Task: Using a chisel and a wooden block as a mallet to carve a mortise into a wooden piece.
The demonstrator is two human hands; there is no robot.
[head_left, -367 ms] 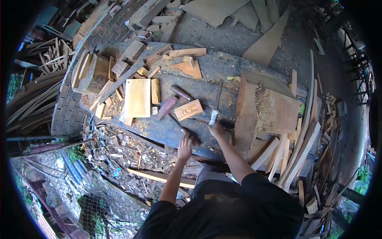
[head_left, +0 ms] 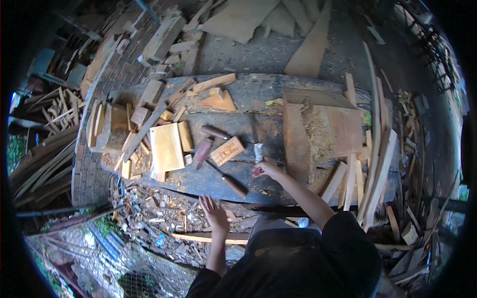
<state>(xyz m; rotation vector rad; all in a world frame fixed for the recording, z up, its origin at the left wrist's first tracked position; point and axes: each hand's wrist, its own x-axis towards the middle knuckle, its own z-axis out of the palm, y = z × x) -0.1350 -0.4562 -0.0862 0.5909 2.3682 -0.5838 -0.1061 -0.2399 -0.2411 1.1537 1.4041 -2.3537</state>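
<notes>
on the far left of the dark workbench (head_left: 258, 94) lie short offcuts, and next to them a pale flat board (head_left: 166, 147). right of it there is a small carved wooden block (head_left: 227, 151), and below it a chisel with a wooden handle (head_left: 229, 182), which lies slanted on the bench.

the left hand (head_left: 214, 213) hangs just off the near edge of the bench, below the chisel handle but apart from it. its fingers are spread loose and hold nothing.

further right, the right hand (head_left: 267, 170) rests on the bench. its fingertips touch the lower end of a tool with a dark handle and a pale metal part (head_left: 258, 149). i cannot tell if the fingers really grip it. right of this hand lies a big brown plank (head_left: 323, 129) with sawdust on it.
</notes>
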